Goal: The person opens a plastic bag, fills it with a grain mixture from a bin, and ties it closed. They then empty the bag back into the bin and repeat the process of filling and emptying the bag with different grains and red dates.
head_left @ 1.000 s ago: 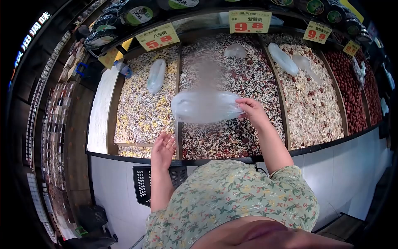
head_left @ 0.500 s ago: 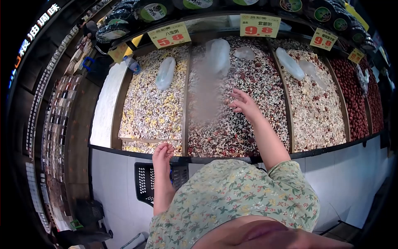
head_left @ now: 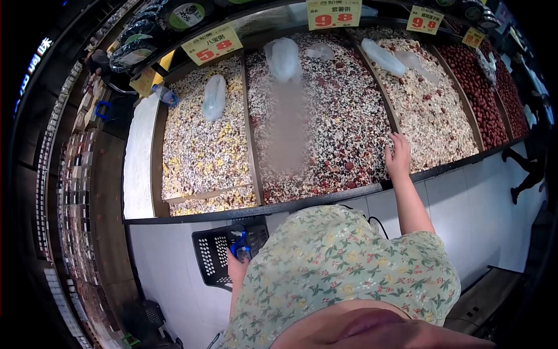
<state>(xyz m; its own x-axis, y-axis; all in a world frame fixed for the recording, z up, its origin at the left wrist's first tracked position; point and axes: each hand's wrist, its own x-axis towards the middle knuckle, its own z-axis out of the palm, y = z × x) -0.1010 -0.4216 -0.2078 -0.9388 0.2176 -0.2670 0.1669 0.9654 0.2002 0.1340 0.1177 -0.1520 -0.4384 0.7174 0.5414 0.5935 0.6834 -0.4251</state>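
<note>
At the front of the counter, my right hand (head_left: 398,156) hovers over the edge of the dark mixed-grain bin (head_left: 343,125), close to the wooden divider (head_left: 381,99). Its fingers are loosely bent and apart, with nothing in them. Lower down, my left hand (head_left: 237,269) is at a black shopping basket (head_left: 212,262), fingers closed around its blue handle (head_left: 239,243). Part of the basket is hidden behind my floral shirt.
Clear plastic-covered scoops lie on the grains, one (head_left: 214,98) in the yellowish mix and another (head_left: 383,57) in the pale mix. Red dates (head_left: 474,81) fill a bin at right. Yellow price signs (head_left: 211,43) line the back. A person's legs (head_left: 526,171) show at far right.
My right hand has moved right and toward the counter's front edge. My left hand has dropped from the counter edge to the basket handle. The view has shifted and turned.
</note>
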